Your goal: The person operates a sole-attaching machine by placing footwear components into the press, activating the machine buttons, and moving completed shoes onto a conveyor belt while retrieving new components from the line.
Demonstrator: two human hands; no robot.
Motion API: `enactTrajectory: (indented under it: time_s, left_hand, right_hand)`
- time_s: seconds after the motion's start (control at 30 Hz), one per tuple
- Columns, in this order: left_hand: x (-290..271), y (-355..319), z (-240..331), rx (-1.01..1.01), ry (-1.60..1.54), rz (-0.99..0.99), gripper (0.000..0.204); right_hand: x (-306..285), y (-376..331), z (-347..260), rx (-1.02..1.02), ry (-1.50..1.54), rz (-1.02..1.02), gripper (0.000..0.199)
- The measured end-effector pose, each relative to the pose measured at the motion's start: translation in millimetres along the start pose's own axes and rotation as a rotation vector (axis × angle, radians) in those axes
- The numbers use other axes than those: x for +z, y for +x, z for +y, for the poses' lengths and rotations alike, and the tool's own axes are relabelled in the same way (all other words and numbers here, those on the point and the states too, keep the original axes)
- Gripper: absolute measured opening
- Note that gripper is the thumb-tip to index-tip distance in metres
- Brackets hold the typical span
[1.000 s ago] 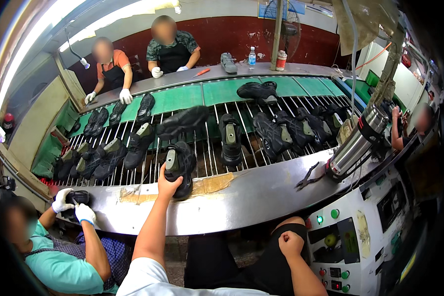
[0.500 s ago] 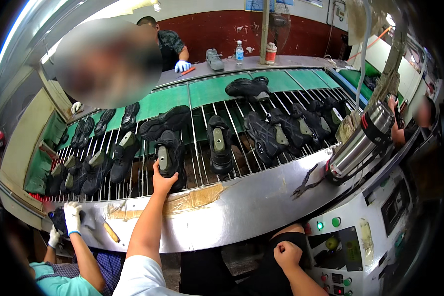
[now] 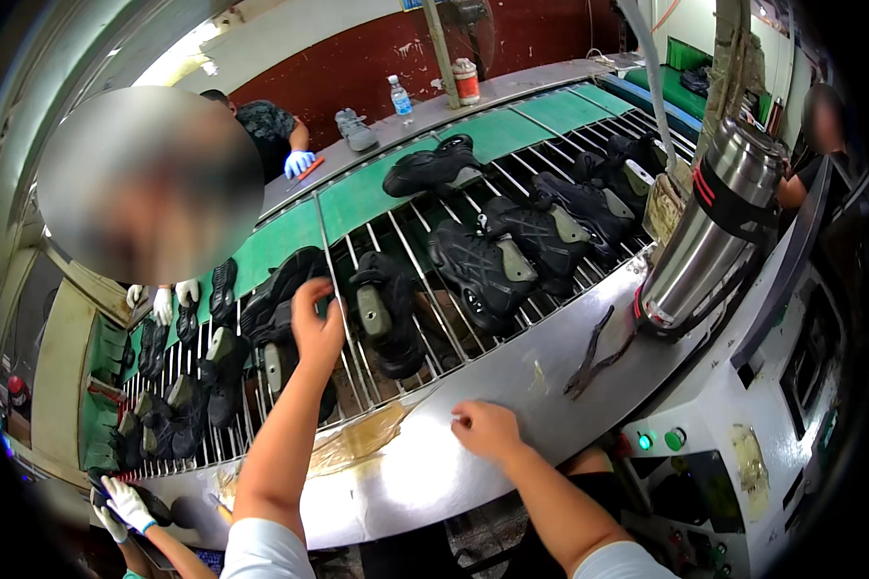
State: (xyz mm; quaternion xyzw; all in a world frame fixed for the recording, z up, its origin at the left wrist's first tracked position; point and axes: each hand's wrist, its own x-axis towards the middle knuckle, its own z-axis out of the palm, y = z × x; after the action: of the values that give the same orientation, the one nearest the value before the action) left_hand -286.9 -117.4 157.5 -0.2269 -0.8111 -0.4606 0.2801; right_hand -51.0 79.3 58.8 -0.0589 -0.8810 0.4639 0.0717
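Observation:
My left hand [image 3: 317, 323] hovers over the rod conveyor [image 3: 355, 372], fingers curved and apart, with nothing visible in them. Just left of it, partly hidden by my forearm, is a black shoe with a greenish shoe last [image 3: 274, 367] in its opening. Another black shoe [image 3: 396, 318] with a last inside stands right of the hand. Behind the hand a black shoe [image 3: 285, 289] lies on its side. My right hand [image 3: 488, 429] is loosely curled above the metal front ledge [image 3: 473, 468], and no object shows in it.
More black shoes [image 3: 483, 275] line the rods on both sides. A steel thermos [image 3: 710, 232] stands on the ledge at right, beside a control panel [image 3: 686, 454]. Across the conveyor are co-workers, a grey shoe [image 3: 355, 130] and a bottle [image 3: 400, 95]. Gloved hands [image 3: 126, 502] work at lower left.
My left hand has let go of the shoe with the last and moved slightly right. My right hand has risen from my knee to over the ledge. The view has shifted and tilted.

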Motion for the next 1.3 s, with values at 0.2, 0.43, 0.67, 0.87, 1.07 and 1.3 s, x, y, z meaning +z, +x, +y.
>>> enactTrajectory:
  time_s: [0.2, 0.43, 0.67, 0.87, 1.07, 1.3]
  left_hand:
    - [218.1, 110.8, -36.9, -0.120, 0.435, -0.545, 0.050]
    - [370.8, 166.6, -113.0, -0.121, 0.787, -0.751, 0.064]
    - [393.6, 183.3, -173.0, -0.117, 0.602, -0.443, 0.029]
    - [341.8, 156.2, -149.5, -0.471, 0.179, -0.111, 0.022]
    - [277.5, 152.2, -24.5, -0.343, -0.213, -0.112, 0.022]
    - [85.6, 70.7, 142.8, -0.471, -0.573, -0.249, 0.021]
  right_hand:
    - [-7.8, -1.6, 3.8, -0.169, -0.051, -0.123, 0.020]
    - [-99.0, -13.3, 40.2, 0.126, 0.256, -0.190, 0.035]
    - [-102.3, -0.7, 52.5, 0.172, 0.264, -0.179, 0.027]
    - [-88.0, -3.1, 52.9, 0.247, 0.128, -0.140, 0.021]
    - [-66.4, 3.0, 49.7, 0.327, 0.028, 0.143, 0.016]
    - [-61.2, -1.6, 69.1, 0.321, 0.480, -0.012, 0.031]
